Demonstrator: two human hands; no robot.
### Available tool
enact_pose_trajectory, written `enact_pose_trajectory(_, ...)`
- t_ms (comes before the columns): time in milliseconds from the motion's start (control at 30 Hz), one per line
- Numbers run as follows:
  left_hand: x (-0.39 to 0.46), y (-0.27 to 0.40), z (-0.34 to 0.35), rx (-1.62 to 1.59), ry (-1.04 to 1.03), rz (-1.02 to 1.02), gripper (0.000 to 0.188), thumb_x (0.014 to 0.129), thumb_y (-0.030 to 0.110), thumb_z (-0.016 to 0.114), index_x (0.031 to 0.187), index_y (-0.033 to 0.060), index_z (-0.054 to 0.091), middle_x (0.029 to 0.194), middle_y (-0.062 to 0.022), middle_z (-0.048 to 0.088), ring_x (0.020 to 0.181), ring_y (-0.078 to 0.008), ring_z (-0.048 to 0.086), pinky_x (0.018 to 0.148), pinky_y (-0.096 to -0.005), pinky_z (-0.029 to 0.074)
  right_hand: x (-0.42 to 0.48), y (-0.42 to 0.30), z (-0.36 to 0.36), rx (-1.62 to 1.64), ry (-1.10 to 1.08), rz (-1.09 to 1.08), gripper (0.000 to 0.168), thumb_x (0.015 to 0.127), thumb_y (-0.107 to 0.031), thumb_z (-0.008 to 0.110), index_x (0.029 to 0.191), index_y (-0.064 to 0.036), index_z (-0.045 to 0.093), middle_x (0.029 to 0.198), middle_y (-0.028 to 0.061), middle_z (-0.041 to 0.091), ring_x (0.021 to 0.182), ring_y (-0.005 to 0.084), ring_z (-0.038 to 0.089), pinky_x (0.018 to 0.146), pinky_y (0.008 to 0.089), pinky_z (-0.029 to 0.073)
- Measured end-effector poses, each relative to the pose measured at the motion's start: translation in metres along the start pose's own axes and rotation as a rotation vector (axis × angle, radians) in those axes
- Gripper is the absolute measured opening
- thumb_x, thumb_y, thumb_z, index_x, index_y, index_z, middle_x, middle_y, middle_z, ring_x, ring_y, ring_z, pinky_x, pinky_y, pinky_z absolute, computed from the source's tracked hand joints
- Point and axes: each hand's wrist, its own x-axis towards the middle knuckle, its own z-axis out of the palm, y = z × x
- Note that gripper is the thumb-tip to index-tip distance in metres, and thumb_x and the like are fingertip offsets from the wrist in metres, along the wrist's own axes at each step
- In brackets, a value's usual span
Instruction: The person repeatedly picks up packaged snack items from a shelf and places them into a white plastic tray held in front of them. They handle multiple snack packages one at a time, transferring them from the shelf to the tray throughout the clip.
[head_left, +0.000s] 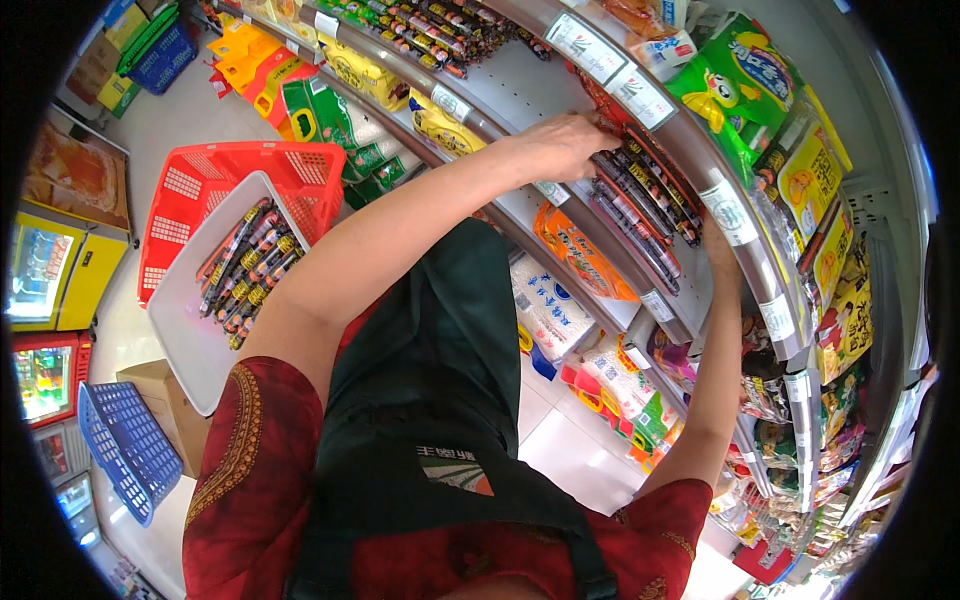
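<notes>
A bundle of stick-shaped packaged sausages (637, 206) in black and reddish wrappers lies on a middle grey shelf (525, 94). My left hand (574, 146) grips the bundle at its far left end, fingers bent over the sticks. My right hand (718, 238) is at the other end; the upper shelf edge hides most of it, so its grip cannot be made out. More wrapped sausages (251, 266) lie in a pale plastic tray (176, 315) to my left. That tray is tilted over a red shopping basket (247, 157).
The upper shelf's edge (675, 127), with price tags, curves over my hands. Green snack bags (739, 82) stand above it. Rice bags (551, 307) sit low beneath the shelves. Behind at left are a blue basket (127, 442), a cardboard box (169, 409) and a yellow cooler (94, 270).
</notes>
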Motion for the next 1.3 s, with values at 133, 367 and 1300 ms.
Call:
enact_pose_trajectory(133,-0.006,0.001,-0.003,-0.023,-0.014,-0.096,0.039,0.079,0.003,0.065,0.117,0.0002,0.060,0.115,-0.0219,0.060,0.099,-0.0380,0.061,0.086,-0.0435,0.051,-0.042,-0.100,-0.044,0.281,-0.086,-0.063,0.027,0.095,-0.020,0.054,0.112,-0.001,0.063,0.098,0.0131,0.066,0.090,0.0276,0.062,0.085,0.0363,0.047)
enact_pose_trajectory(367,-0.028,0.026,-0.011,0.040,0.269,0.106,0.029,0.073,-0.003,0.064,0.102,-0.0007,0.061,0.103,-0.0167,0.060,0.093,-0.0337,0.063,0.080,-0.0397,0.054,-0.072,-0.136,-0.059,0.219,0.067,-0.171,0.036,0.097,-0.026,0.054,0.122,-0.001,0.061,0.115,0.0208,0.059,0.105,0.0346,0.056,0.092,0.0421,0.045)
enact_pose_trajectory(1300,-0.439,0.049,-0.151,0.383,0.324,-1.089,0.025,0.068,-0.006,0.067,0.091,0.0001,0.060,0.091,-0.0171,0.063,0.086,-0.0343,0.061,0.074,-0.0421,0.050,-0.121,-0.514,0.039,1.008,-0.113,-0.811,0.027,0.079,-0.005,0.066,0.106,0.000,0.060,0.097,0.0136,0.058,0.093,0.0320,0.052,0.081,0.0435,0.042)
